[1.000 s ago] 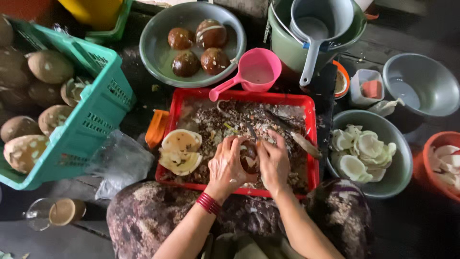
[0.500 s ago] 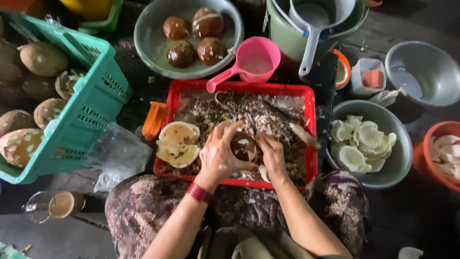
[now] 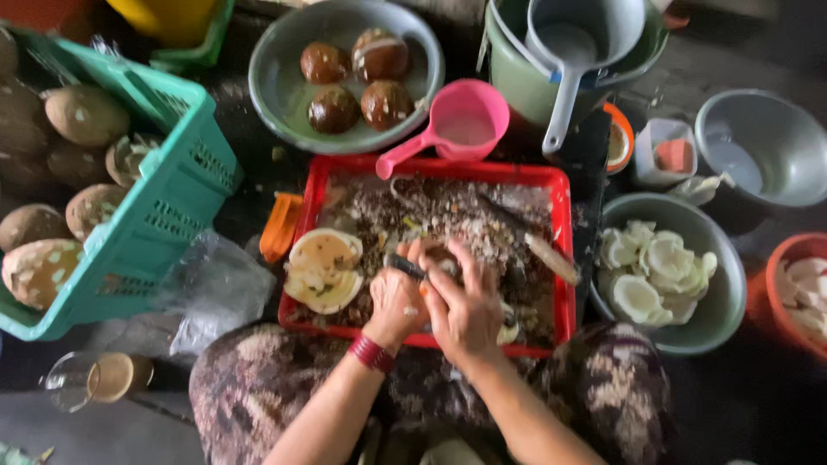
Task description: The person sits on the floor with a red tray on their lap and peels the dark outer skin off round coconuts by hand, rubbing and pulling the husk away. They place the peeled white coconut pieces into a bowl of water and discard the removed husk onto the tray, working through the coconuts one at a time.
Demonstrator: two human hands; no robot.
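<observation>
Left hand (image 3: 394, 301) gripping dark-handled tool (image 3: 405, 266), right hand (image 3: 465, 306) clasped over brown nut (image 3: 443, 257), both centre frame above red tray (image 3: 551, 176), white pieces (image 3: 324, 271) centre-left in tray

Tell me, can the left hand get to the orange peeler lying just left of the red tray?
Probably yes: the left hand is over the red tray, and nothing stands between it and the orange peeler, though it is busy now.
</observation>
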